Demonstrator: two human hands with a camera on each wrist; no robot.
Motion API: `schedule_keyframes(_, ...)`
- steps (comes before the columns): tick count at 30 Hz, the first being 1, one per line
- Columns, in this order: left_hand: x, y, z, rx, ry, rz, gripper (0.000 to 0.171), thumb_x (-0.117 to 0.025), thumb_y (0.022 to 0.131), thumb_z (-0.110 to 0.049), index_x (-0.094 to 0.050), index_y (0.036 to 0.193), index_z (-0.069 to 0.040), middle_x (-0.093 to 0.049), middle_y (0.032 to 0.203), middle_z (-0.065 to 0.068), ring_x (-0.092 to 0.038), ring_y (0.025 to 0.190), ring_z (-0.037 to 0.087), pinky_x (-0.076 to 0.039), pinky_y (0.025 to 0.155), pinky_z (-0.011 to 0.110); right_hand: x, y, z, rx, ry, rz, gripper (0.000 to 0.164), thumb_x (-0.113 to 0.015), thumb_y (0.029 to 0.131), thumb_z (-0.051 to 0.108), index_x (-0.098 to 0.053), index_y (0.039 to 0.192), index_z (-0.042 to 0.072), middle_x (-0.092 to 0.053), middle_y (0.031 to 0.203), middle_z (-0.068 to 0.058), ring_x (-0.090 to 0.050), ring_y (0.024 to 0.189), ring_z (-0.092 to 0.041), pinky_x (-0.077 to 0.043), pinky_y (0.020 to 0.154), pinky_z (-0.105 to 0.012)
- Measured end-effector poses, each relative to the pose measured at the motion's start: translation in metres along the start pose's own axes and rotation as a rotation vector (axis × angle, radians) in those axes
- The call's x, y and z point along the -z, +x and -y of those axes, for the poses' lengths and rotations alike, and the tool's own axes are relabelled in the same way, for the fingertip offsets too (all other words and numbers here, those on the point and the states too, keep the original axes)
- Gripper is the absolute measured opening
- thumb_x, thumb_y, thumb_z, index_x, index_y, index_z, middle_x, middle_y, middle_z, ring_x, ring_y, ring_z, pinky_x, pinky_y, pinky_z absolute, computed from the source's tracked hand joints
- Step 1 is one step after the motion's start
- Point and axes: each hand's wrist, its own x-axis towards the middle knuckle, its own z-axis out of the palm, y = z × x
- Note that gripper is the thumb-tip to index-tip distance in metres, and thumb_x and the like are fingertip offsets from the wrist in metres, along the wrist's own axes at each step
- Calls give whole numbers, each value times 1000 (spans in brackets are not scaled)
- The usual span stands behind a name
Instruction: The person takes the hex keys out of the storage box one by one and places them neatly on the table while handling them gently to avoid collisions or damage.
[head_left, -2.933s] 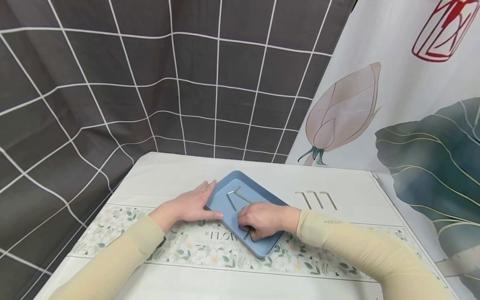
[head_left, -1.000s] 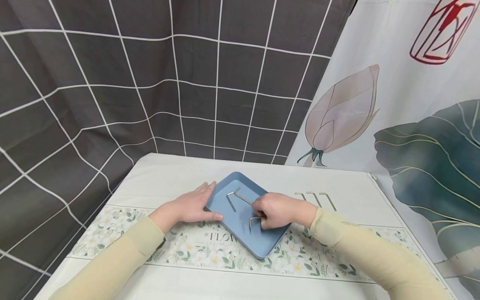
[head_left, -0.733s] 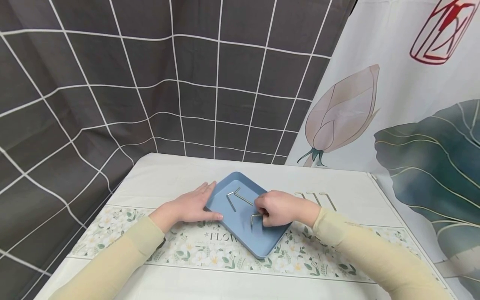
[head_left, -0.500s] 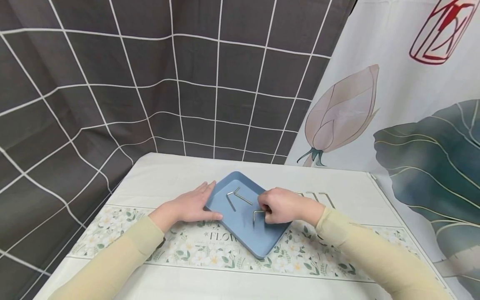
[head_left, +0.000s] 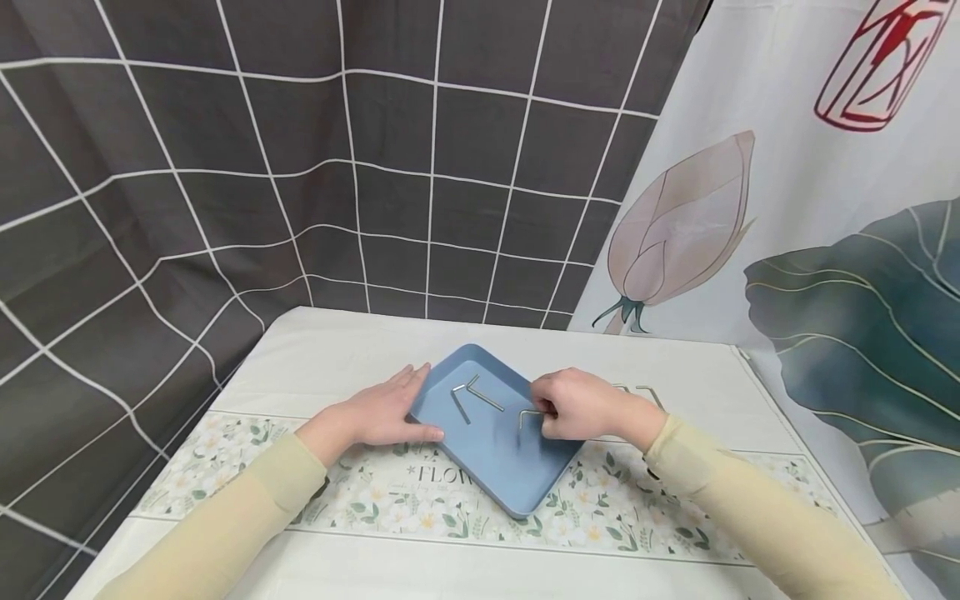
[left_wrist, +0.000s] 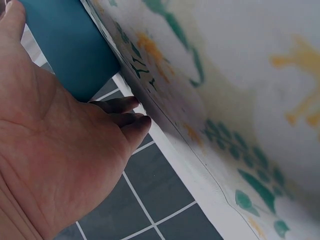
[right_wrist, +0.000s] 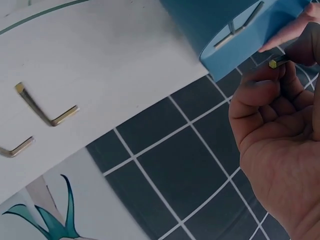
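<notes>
A blue tray (head_left: 480, 454) lies slantwise on the table. My left hand (head_left: 378, 414) rests against its left side with fingers spread and thumb over the rim; in the left wrist view the palm (left_wrist: 55, 140) shows beside the tray's wall (left_wrist: 75, 45). Over the right part of the tray, my right hand (head_left: 579, 406) pinches a hex key (head_left: 522, 419) between thumb and curled fingers, its short arm pointing down. The right wrist view catches only the key's hexagonal end (right_wrist: 274, 64). Two more hex keys, one silvery (head_left: 461, 405) and one brassy (head_left: 487, 397), lie inside the tray.
To the right of the tray, hex keys (head_left: 652, 395) lie on the white tablecloth (head_left: 697, 375), partly hidden by my right hand and wrist. A flowered band (head_left: 405, 500) crosses the cloth. Dark checked fabric (head_left: 390, 200) hangs behind the table.
My right hand has lifted the hex key from the tray's near part and carried it rightward and away from me, over the right rim. My left hand has stayed put.
</notes>
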Motion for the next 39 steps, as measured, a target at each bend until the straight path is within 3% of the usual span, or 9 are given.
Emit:
schedule_keyframes(20,1,-1,-1,7,-3,7,131,-63,95,-85,-8,178,0,-14,184,21,-12,171,41,-25,135,60,11,-27,-18,-137,5,-36,29,-72,78,3,-51,77,24,-44,70,14,-39,61,-2,-35,58,-24)
schedule_keyframes(39,0,0,1,-14,5,-3,132,-62,95,-86,-8,177,3,-14,184,23,-13,170,43,-22,136,58,15,-58,-43,-241,-15,-133,29,-71,75,5,-50,74,25,-42,68,14,-39,62,-4,-36,60,-27)
